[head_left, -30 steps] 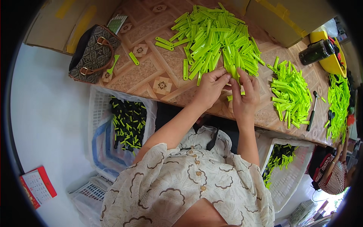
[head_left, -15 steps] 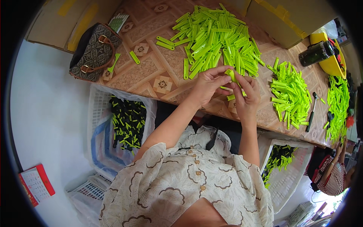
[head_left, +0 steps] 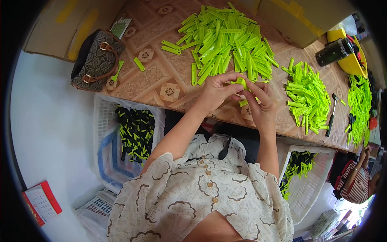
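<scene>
Both my hands meet above the table's near edge, pinching one lime-green plastic strip between them. My left hand grips it with thumb and fingertips from the left. From the right, the fingers of my right hand close on the same strip, whose rounded end shows between the thumbs. Just beyond the hands lies a large heap of lime-green plastic strips, each with a small hole near its end. A smaller heap of like strips sits to the right of my right hand.
A patterned handbag and loose strips lie at left. Under the table stand white crates, left and right, holding black and green pieces. At right are a black-handled tool, a dark bottle, a yellow bin and another person.
The green strip has turned between my fingers, so its end now faces me more. My hands stay nearly in place; the whole view has shifted slightly.
</scene>
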The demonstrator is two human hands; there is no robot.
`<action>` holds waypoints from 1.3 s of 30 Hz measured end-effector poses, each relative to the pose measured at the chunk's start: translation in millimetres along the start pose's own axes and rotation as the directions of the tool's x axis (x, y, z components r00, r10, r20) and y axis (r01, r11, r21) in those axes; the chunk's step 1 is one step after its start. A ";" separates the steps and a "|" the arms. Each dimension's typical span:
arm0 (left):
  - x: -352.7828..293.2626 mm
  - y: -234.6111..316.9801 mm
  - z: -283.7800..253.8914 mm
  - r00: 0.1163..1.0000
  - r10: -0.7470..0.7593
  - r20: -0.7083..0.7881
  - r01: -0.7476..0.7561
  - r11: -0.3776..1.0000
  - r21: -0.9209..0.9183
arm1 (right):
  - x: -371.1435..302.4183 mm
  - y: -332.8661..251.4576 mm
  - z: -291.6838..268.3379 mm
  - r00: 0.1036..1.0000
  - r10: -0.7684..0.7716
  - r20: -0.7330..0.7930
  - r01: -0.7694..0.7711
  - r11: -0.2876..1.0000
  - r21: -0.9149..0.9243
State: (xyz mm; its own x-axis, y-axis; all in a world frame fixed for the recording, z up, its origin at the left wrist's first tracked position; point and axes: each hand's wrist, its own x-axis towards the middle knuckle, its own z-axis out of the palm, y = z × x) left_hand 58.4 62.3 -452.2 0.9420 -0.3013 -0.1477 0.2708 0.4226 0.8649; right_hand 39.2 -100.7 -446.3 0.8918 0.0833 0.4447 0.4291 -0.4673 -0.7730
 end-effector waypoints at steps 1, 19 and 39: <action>-1.5 0.7 -0.5 1.000 0.004 -0.006 -0.004 1.000 0.002 | 0.3 -0.7 -0.2 0.999 -0.041 -0.004 0.041 0.999 -0.030; -6.1 -15.8 2.1 0.994 0.051 -0.092 -0.048 0.998 0.033 | -18.4 19.4 -6.4 0.809 0.503 0.306 -0.585 0.627 0.514; -4.8 -14.7 3.1 0.996 -0.010 -0.087 0.004 0.998 -0.061 | -27.4 22.6 -9.1 0.798 0.532 0.284 -0.599 0.647 0.472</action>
State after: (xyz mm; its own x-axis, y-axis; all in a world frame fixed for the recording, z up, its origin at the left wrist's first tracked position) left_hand 49.2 54.9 -462.7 0.9530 -0.2301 -0.1971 0.2865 0.4728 0.8333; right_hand 23.2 -121.6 -471.8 0.9804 0.0684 -0.1847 -0.1890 0.0637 -0.9799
